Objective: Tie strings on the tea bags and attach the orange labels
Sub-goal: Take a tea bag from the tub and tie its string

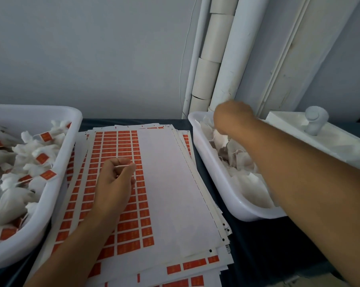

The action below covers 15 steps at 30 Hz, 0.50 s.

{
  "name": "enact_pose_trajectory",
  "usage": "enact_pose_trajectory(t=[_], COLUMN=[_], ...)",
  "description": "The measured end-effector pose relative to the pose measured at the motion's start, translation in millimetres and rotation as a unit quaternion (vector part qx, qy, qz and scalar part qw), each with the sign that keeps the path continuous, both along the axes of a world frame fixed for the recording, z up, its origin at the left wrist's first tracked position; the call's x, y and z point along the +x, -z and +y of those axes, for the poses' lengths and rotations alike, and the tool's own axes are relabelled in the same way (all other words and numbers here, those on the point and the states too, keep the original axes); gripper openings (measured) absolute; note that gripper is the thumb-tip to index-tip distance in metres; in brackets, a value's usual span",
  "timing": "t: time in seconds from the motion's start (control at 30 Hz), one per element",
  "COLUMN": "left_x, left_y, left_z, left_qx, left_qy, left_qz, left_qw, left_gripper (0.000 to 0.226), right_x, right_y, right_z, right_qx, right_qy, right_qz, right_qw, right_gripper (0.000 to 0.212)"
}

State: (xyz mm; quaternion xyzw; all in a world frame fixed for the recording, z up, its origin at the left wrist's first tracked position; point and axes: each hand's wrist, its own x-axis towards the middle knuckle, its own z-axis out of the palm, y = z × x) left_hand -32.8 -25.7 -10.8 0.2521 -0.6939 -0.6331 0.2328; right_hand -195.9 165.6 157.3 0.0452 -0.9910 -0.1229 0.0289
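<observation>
My left hand [113, 179] pinches a thin white string [123, 166] above the orange label sheets [121, 224]. My right hand [233, 119] reaches into the white plastic tray [216, 183] of untied white tea bags [239, 160]; its grip is hidden. Fetching stage. Next: lift one bag clear.

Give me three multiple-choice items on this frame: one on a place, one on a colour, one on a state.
1. Where do the tea bags that already bear labels lie?
A. in the left tub
B. in the right tub
C. on the label sheets

2. What colour are the labels on the sheets?
A. blue
B. orange
C. green

3. What is the left hand doing?
A. lying flat and open
B. pinching a thin white string
C. gripping a tub rim

Answers:
1 A: the labelled tea bags fill the left tub.
2 B: the label sheets carry orange rectangles.
3 B: the left hand holds a string between thumb and finger.
</observation>
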Motion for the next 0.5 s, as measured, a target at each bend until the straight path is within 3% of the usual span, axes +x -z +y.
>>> enact_pose_trajectory(t=[0.17,0.3,0.4,0.5], left_x=[4.0,9.5,12.0,15.6], left_y=[-5.4,-12.0,-18.9,-26.5], left_z=[1.0,2.6,1.4,-5.6], left_qx=[0.004,-0.013,-0.027,-0.058], left_qy=[0.014,0.019,-0.024,-0.082], left_qz=[0.014,0.051,0.107,0.162], left_qw=[1.0,0.998,0.994,0.982], left_gripper=[0.014,0.02,0.014,0.01], right_x=[31.5,55.0,69.9,84.1], right_y=[-42.9,-56.5,-50.7,-29.7], right_z=[-27.0,-46.3,-63.6,-77.9], right_qx=[0.002,-0.008,-0.028,-0.068], right_qy=[-0.111,-0.237,-0.304,-0.362], right_qz=[0.106,0.18,0.111,-0.011], right_qw=[0.988,0.955,0.946,0.93], right_gripper=[0.035,0.012,0.003,0.018])
